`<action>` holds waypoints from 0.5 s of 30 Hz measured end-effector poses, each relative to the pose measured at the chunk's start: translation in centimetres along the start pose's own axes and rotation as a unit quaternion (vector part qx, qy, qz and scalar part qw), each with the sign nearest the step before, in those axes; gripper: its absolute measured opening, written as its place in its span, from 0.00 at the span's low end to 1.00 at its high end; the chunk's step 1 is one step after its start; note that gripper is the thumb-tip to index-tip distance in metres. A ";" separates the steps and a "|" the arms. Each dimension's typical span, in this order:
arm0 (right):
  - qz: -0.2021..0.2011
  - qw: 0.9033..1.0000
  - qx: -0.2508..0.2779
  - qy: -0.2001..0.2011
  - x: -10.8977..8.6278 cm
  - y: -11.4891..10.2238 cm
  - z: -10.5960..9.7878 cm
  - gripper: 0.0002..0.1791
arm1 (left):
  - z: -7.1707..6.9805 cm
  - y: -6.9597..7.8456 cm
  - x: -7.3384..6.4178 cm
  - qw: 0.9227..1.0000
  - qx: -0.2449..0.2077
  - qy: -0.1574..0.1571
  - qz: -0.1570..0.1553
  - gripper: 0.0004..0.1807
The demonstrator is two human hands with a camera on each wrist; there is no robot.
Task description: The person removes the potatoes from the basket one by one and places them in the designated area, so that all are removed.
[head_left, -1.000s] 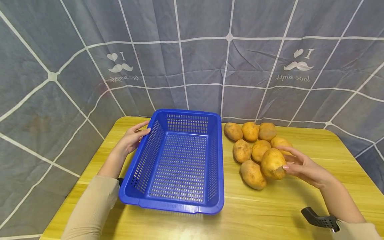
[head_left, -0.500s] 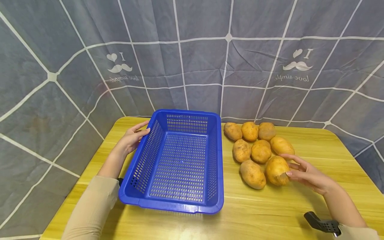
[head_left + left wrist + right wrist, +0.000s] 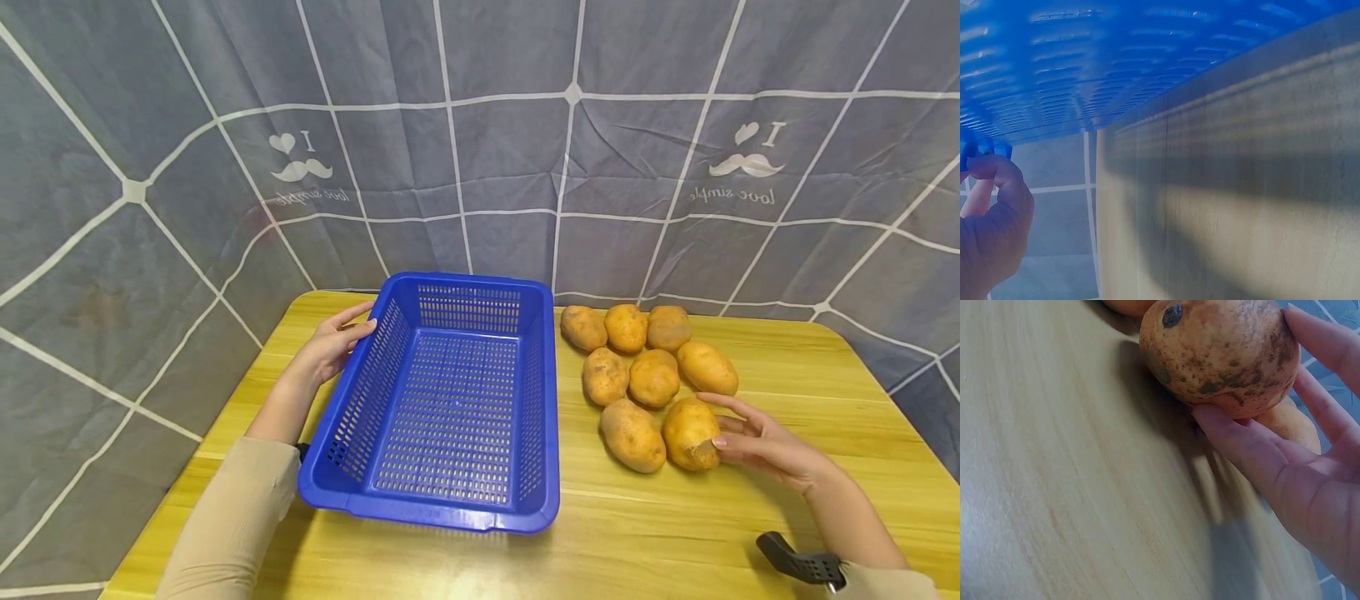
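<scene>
A blue plastic basket (image 3: 551, 400) with slotted walls stands on the table, and nothing lies inside it. My left hand (image 3: 326, 348) grips its left rim, thumb over the top edge; the left wrist view shows the fingers (image 3: 999, 181) bent at the rim beneath the slotted wall (image 3: 1085, 56). On the right, my right hand (image 3: 768, 446) pinches a potato (image 3: 682, 429) between thumb and fingers, at the near right of the potato group. Dark specks and a black spot mark that potato (image 3: 1229, 356) in the right wrist view, close over the wood.
Several other potatoes lie together right of the basket, among them a long one (image 3: 632, 436) beside the held one and a smooth one (image 3: 707, 367) behind it. A grey curtain (image 3: 502, 167) with white lines hangs behind the wooden table (image 3: 637, 533).
My right hand has lowered the potato toward the table and slightly to the right, uncovering more of the smooth potato behind. The left hand and basket have stayed put.
</scene>
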State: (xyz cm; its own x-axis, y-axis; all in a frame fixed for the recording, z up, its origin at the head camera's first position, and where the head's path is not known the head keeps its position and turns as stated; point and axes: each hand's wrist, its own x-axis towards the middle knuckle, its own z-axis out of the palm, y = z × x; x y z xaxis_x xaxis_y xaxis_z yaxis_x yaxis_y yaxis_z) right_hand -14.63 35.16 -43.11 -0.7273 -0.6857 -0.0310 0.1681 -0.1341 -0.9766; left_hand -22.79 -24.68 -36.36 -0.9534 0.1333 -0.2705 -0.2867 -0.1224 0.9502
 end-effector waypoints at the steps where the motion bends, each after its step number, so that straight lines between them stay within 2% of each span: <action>1: -0.002 1.000 0.005 -0.004 0.0 0.0 0.0 0.34 | 0.0 0.0 0.0 1.000 -0.003 -0.002 0.000 0.36; 6: -0.012 0.999 0.029 -0.026 0.2 0.1 -0.1 0.35 | -0.1 0.0 0.1 1.000 -0.009 -0.004 0.001 0.36; 15: -0.025 0.998 0.051 -0.040 0.3 0.4 -0.2 0.36 | -0.1 0.0 0.1 1.000 0.010 0.007 -0.004 0.36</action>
State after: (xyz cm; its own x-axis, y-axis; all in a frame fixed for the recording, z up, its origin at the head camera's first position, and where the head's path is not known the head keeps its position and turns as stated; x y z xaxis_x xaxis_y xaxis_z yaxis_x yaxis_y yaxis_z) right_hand -14.92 35.00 -43.56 -0.6821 -0.7302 0.0383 0.2022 -0.2386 -0.9498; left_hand -22.90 -24.81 -36.42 -0.9522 0.1214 -0.2804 -0.2930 -0.1020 0.9507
